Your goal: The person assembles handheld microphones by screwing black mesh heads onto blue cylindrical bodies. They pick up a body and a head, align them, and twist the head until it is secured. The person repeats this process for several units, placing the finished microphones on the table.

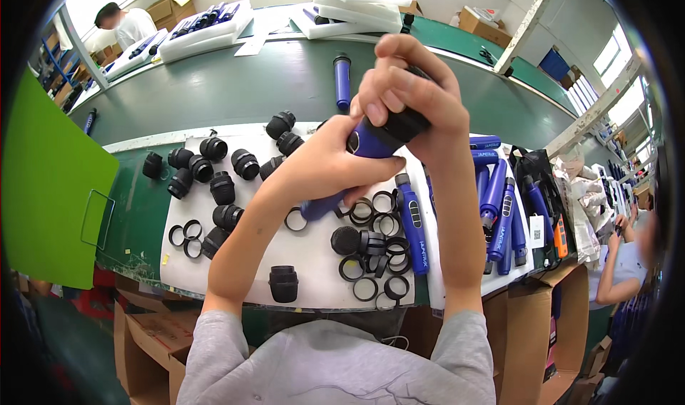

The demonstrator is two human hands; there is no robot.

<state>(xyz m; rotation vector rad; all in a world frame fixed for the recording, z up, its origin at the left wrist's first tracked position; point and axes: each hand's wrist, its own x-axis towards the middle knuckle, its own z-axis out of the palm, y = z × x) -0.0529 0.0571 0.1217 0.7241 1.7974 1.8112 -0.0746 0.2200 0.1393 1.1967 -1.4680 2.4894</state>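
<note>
Raised over the table, a blue torch-shaped tube (374, 140) with an oval button panel lies tilted between my two hands. My left hand (325, 152) is closed round its blue body, and the lower end shows blurred beneath the palm. My right hand (422, 84) wraps the black head (407, 125) at the upper end, its fingers curled over it. Below the hands are several loose black rings (365, 289) and a black ribbed cap (345, 240). Black ribbed heads (222, 188) lie scattered to the left, and one (283, 284) stands near the front edge.
Blue tubes (494, 191) lie in white foam at right, beside a black bag (535, 170). One more tube (342, 82) lies on the green surface ahead. A green panel (50, 184) stands at left, cardboard boxes (546, 326) below. Other people sit far left and right.
</note>
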